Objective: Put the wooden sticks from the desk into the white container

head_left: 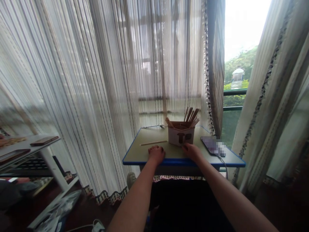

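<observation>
A white holder [177, 135] with brown markings and a brown inside stands on the desk in front of me. Chopsticks [190, 115] lean out of its right side, and more thin wooden sticks [169, 122] rise at its left. A single chopstick [153, 143] lies flat to the left of the holder. Just in front of that chopstick, my left hand [156, 154] rests on the desk with its fingers curled in. My right hand [192, 151] is at the holder's lower front edge, fingers bent; whether they touch it is unclear.
The small desk [137, 156] has a blue rim. A spoon [161, 126] lies at its back left. On its right is a phone-like device [210, 145], partly blurred, with a cable [224, 162]. Sheer curtains [101, 96] hang behind. A white side table [45, 146] stands left.
</observation>
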The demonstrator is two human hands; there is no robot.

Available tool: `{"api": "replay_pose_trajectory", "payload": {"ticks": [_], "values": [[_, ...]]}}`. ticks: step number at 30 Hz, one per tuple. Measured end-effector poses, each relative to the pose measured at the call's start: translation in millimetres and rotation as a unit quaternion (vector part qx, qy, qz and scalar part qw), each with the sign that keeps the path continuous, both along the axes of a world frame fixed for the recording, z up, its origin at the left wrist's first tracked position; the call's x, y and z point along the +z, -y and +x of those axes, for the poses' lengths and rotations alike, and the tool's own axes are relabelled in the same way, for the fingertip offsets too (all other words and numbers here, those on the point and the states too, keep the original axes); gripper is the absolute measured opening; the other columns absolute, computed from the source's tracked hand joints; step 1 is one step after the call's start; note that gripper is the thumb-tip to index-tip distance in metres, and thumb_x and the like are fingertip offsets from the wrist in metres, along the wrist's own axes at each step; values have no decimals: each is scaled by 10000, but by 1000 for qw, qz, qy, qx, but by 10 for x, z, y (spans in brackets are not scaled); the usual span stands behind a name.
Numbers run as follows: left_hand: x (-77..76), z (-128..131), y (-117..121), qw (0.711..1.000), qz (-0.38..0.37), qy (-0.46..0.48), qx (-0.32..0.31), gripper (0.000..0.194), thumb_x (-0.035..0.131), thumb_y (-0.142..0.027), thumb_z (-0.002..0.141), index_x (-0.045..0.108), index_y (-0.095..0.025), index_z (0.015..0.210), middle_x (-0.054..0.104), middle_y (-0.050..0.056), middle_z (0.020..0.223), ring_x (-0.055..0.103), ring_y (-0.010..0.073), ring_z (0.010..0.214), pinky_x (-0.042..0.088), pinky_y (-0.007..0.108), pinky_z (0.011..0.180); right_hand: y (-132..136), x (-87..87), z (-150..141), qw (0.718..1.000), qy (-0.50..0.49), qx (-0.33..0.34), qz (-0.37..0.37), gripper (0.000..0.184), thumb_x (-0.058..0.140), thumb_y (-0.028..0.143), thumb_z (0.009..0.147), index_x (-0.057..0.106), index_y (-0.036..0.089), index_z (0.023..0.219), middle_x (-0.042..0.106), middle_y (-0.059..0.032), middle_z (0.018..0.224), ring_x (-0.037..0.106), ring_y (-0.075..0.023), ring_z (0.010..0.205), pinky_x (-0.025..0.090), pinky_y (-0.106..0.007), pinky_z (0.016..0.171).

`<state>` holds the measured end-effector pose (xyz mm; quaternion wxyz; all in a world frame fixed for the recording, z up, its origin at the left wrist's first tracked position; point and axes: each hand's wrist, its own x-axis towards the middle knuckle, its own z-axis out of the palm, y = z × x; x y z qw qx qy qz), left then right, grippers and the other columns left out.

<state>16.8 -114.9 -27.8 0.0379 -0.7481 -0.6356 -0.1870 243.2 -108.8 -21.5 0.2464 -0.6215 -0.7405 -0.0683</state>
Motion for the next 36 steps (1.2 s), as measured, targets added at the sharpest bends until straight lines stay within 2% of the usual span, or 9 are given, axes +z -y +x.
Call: {"api": "replay_pose_trajectory", "payload": {"ticks": [5,8,11,15,18,22,27,30,36], "values": [[-37,53,-92,997,-47,-25,49,528,337,-529,756,437,-242,1188,297,111,1348,192,307,1246,127,493,971,17,24,-18,998,44,-4,-44,343,380,436,801,618,195,748,639,-72,783,567,-173,703,296,-248,571],[-12,20,-213,993,-72,-41,88,653,314,-597,729,390,-193,1236,188,144,1398,58,350,1278,22,549,972,-2,9,-3,998,39,-2,-43,338,396,446,790,617,195,738,638,-69,759,559,-165,674,273,-246,549],[29,-57,-350,990,-23,-53,129,698,325,-571,727,317,-152,1285,162,154,1405,29,348,1282,22,534,982,-32,-5,40,999,21,5,-32,342,404,450,786,619,191,726,636,-67,731,555,-162,661,260,-248,539],[39,-97,-442,988,-42,-39,143,579,316,-519,747,446,-160,1181,415,162,1265,281,356,1190,136,565,936,-66,-10,88,1000,-3,15,-24,364,389,455,799,623,188,716,636,-66,723,550,-156,657,263,-245,543],[29,-98,-402,989,-13,-45,139,449,315,-432,774,515,-167,1076,515,147,1140,420,306,1071,229,517,899,-69,-11,98,999,-8,11,-31,373,389,463,799,627,185,723,634,-68,714,543,-151,644,258,-241,537],[41,-160,-321,986,-17,-23,164,347,336,-314,779,529,-208,1048,513,124,1131,456,258,1018,309,441,834,-50,-17,99,1000,-10,14,-24,379,391,472,797,626,186,712,628,-68,698,535,-149,635,254,-241,537],[51,-241,-323,973,-22,14,231,330,319,-263,785,582,-194,971,530,151,1080,441,296,1021,305,464,793,-46,-27,117,999,-32,21,-15,376,391,463,796,623,183,702,625,-61,685,532,-144,628,265,-238,546],[56,-233,-330,981,-35,3,190,318,328,-249,776,609,-183,910,568,144,1007,462,280,987,304,437,786,-49,-30,125,999,-31,25,-11,378,390,471,794,625,187,711,626,-58,686,535,-145,627,268,-240,544],[83,-159,-257,999,-19,-24,33,270,399,-361,746,607,-264,887,589,60,973,464,263,962,285,416,785,-38,-15,108,999,-19,38,-33,376,406,498,776,640,203,759,633,-52,713,545,-154,644,293,-241,540]]}}
